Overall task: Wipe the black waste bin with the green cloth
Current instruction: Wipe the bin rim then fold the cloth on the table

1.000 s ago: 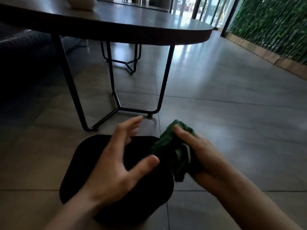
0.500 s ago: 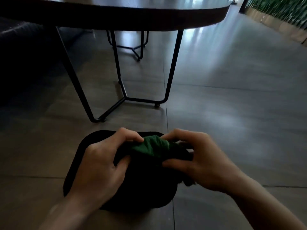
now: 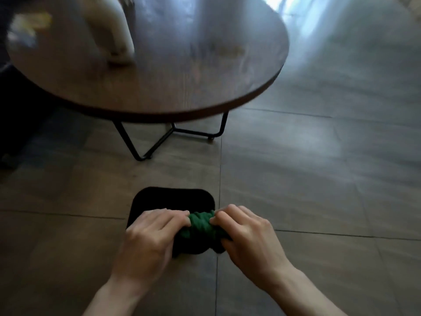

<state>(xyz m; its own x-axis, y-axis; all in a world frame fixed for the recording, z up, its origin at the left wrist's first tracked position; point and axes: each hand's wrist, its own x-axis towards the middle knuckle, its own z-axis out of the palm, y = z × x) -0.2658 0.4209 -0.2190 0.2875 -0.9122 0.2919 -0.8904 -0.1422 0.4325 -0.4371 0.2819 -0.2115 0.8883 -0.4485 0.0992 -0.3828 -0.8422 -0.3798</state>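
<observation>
The black waste bin (image 3: 173, 199) stands on the floor straight below me, seen from above as a rounded black square. A bunched green cloth (image 3: 201, 225) lies over its near right part. My left hand (image 3: 151, 240) grips the cloth's left end with curled fingers. The cloth's right end is gripped by my right hand (image 3: 247, 236). Both hands hide the bin's near edge.
A round dark wooden table (image 3: 182, 71) on black wire legs (image 3: 168, 137) stands just beyond the bin, with a blurred pale object (image 3: 111, 30) on top. Grey floor tiles (image 3: 319, 179) spread to the right; a dark shape fills the far left.
The view has risen and tilted down, so the tabletop shows from above. My left hand joined the right on the cloth, and both now grip it over the bin.
</observation>
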